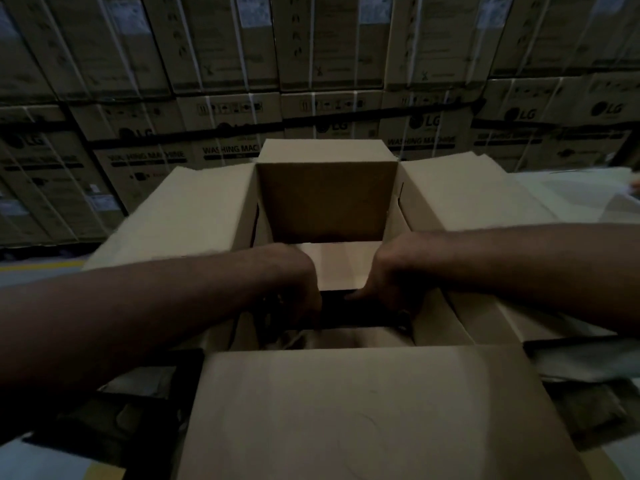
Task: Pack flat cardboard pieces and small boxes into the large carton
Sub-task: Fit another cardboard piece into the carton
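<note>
1. Nearest me, the near flap [363,410] of the carton [325,202] folds out towards my body; the left flap [180,216] and right flap [460,188] are splayed outward, so the mouth is open.
2. Both arms reach over the near rim into the carton. Between them sits a pale cardboard piece [341,268], low inside and towards the near wall, with a dark gap just below its near edge. Whether it is a flat sheet or the top of a small box, I cannot tell in this dim light.
3. My right grip [388,278] is clamped on the piece's right edge, its thumb [358,293] lying along the near edge.
4. My left grip [298,292] is at the piece's left edge, but its fingers drop into shadow; I cannot tell whether they are curled round it.
5. Handling, as I judge it: light, fairly stiff, dry and not slippery, yet easily creased at corners. Holding both side edges and keeping it level should stop it snagging on the carton walls.
6. Far behind, stacked boxes [221,64] fill the view.
</note>
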`<state>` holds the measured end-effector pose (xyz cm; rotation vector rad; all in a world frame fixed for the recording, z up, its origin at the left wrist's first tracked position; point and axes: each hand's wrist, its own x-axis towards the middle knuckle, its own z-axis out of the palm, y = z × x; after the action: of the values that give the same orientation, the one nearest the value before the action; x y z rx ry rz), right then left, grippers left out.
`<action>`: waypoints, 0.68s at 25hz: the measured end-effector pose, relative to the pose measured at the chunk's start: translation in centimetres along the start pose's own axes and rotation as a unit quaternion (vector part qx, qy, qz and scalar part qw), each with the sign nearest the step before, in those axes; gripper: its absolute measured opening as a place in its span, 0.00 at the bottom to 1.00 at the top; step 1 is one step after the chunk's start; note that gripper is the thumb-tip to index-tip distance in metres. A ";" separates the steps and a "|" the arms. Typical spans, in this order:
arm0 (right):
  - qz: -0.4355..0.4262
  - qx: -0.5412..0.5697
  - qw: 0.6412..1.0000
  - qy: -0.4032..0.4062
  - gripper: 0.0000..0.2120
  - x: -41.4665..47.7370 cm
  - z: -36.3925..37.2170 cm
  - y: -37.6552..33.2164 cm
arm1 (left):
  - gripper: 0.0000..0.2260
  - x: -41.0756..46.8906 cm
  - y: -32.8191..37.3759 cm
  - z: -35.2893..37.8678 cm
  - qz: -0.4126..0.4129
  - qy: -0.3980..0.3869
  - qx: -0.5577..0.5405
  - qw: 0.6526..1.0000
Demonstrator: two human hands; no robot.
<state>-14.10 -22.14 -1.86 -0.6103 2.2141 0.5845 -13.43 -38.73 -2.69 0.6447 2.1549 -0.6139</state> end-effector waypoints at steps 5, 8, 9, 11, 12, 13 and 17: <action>0.078 0.063 0.989 0.112 0.62 2.3 -1.6 -0.1 | 0.26 0.8 -1.5 -0.8 0.000 -0.092 -0.016 0.996; 0.096 0.159 0.969 0.163 0.59 1.1 -3.4 1.2 | 0.26 2.0 -3.4 -0.9 0.024 -0.085 -0.084 0.993; 0.115 0.140 0.971 0.158 0.58 0.7 -4.0 1.6 | 0.26 3.0 -3.8 -1.1 0.010 -0.060 -0.122 0.991; 0.127 0.114 0.976 0.138 0.54 1.9 -4.6 1.5 | 0.30 4.2 -4.3 -2.4 -0.022 0.014 -0.167 0.986; 0.125 0.107 0.979 0.124 0.53 3.3 -4.4 1.1 | 0.34 4.7 -4.9 -3.2 -0.030 0.064 -0.169 0.983; 0.118 0.098 0.981 0.116 0.52 4.8 -4.2 1.0 | 0.39 4.9 -5.5 -3.7 -0.048 0.112 -0.145 0.982; 0.064 0.093 0.991 0.075 0.26 6.1 -2.9 1.0 | 0.60 6.1 -8.0 -3.8 -0.103 0.133 -0.059 0.984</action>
<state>-19.91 -24.47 -4.47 -0.4291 2.4289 0.4018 -23.95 -40.98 -3.63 0.4628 2.5094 -0.5278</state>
